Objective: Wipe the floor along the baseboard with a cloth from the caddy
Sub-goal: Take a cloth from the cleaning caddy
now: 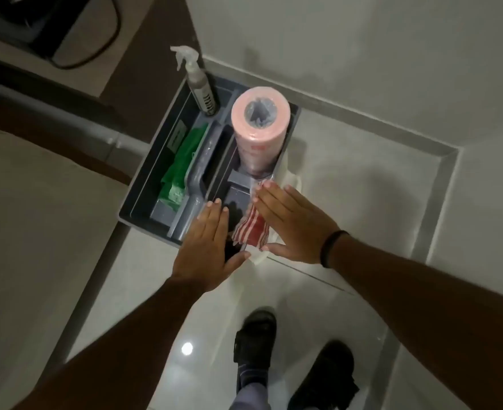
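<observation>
With both flat, spread palms over the caddy's (143, 184) 5 o'clock corner, left hand (206, 247) and right hand (291, 223) flank the striped cloth (251, 227), likely to lift it; baseboard (359, 119) at 1 o'clock.

I see a dark grey caddy (143, 199) holding a red-and-white striped cloth (251, 229), a pale pink roll (259, 125) and green cloth (182, 164). The floor (348, 187) is glossy off-white tile; my sandals (254, 338) are black.
</observation>
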